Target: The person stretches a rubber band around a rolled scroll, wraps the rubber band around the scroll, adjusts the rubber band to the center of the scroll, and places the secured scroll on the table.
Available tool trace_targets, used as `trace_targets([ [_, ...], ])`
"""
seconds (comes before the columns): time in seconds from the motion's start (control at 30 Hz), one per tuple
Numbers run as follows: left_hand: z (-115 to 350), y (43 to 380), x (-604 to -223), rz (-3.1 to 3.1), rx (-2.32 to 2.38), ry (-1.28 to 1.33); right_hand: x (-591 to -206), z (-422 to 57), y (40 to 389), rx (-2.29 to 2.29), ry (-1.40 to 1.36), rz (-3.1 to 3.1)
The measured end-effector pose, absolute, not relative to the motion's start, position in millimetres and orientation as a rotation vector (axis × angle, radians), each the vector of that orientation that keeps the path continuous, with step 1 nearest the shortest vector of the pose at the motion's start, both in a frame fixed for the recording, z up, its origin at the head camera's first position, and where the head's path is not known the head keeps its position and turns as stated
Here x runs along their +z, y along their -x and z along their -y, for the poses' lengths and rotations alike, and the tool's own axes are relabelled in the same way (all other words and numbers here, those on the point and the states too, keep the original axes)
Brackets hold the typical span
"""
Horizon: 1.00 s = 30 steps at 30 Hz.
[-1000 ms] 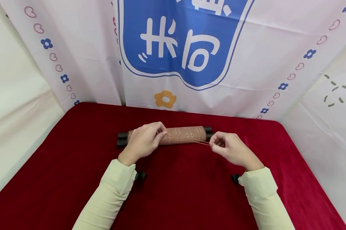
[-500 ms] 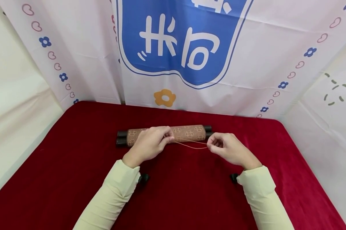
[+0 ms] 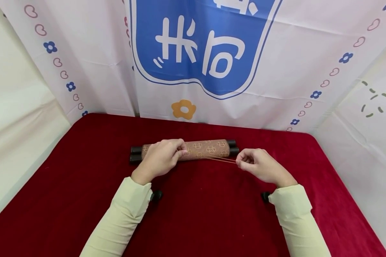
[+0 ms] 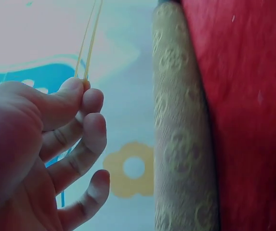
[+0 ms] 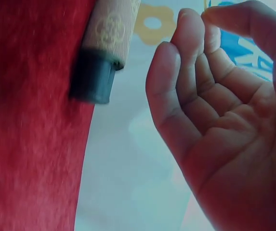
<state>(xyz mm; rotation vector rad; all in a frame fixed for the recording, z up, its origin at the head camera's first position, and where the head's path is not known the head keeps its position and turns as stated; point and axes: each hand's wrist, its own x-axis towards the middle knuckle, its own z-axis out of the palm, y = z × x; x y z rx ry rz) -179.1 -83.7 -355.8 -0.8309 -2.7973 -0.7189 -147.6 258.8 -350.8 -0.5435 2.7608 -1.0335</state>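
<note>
Between my two hands a thin yellowish rubber band [image 4: 92,41] is stretched into two nearly parallel strands. My left hand [image 3: 159,157] pinches one end of it between thumb and index finger, with the other fingers loosely bent. The other end is pinched by the thumb and fingertips of my right hand [image 3: 264,167], at the top of the right wrist view. Just beyond the band, a rolled scroll [image 3: 210,148] in brown cloth with a gold flower pattern lies crosswise. Black rod ends [image 5: 93,77] stick out at both its sides. My left hand hides part of the scroll in the head view.
The scroll rests on a red velvet-like tabletop [image 3: 199,214]. A white printed cloth [image 3: 260,107] with a blue emblem and an orange flower hangs behind the table. Pale cloth walls [image 3: 23,117] stand at either side.
Half a second ago the rubber band sagged between closer hands. Since then my left hand has moved left and my right hand slightly right, pulling the band straight. The scroll stays put.
</note>
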Motion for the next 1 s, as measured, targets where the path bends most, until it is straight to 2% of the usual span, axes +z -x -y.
trace_targets([
  [0.43,56,163,-360,2.834,-0.687,0.929,-356,-238,144,-1.036,0.574,-2.71],
  [1.0,43,162,-379,2.953,-0.62,0.954,-369,-229,146,-0.911,0.557,-2.653],
])
